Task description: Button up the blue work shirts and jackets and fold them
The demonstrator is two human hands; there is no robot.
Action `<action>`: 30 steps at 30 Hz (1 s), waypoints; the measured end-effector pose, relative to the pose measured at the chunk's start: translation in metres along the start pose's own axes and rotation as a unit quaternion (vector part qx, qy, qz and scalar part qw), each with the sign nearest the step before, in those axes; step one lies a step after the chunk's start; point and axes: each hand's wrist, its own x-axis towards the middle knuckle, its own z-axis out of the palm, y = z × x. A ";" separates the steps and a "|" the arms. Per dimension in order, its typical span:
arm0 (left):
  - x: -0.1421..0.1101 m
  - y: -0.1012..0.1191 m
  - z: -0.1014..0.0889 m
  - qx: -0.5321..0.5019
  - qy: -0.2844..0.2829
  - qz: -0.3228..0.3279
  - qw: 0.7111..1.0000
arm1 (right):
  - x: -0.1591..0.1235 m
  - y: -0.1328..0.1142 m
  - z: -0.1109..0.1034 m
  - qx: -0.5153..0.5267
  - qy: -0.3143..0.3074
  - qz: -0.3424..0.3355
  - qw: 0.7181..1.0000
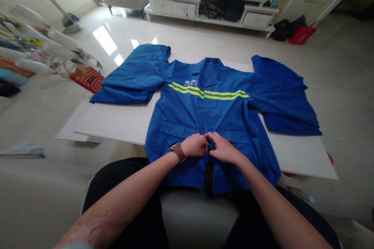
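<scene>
Across the white table [117,124], the blue jacket [181,113] lies front up, collar far, hem near — probably so its front opening faces the wearer. At that opening, the left hand [195,145] curls closed and the right hand [223,148] pinches cloth, fingertips nearly meeting; any button is hidden.

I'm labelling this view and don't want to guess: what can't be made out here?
All in the head view:
- Which part of the jacket lies between the fingertips: covered by the left hand and right hand.
- The watch dial: seen nearly edge-on.
- The small white lettering on the chest: too small and blurred.
- What the red bag by the cabinet holds: hidden by its sides.
</scene>
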 end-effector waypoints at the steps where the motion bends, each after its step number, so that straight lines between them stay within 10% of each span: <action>1: -0.001 0.001 0.002 0.001 -0.005 -0.001 1.000 | 0.000 0.000 0.001 0.000 -0.011 -0.005 1.000; 18: -0.012 0.011 0.025 0.096 -0.016 -0.007 0.995 | -0.003 0.002 -0.001 0.023 -0.068 0.037 0.997; 23: -0.012 -0.001 -0.001 -0.076 -0.095 -0.036 0.992 | -0.003 0.000 -0.005 0.016 -0.054 0.012 0.998; 30: -0.004 -0.014 -0.017 -0.274 0.022 -0.163 0.948 | -0.006 -0.010 -0.012 0.039 -0.098 0.026 0.994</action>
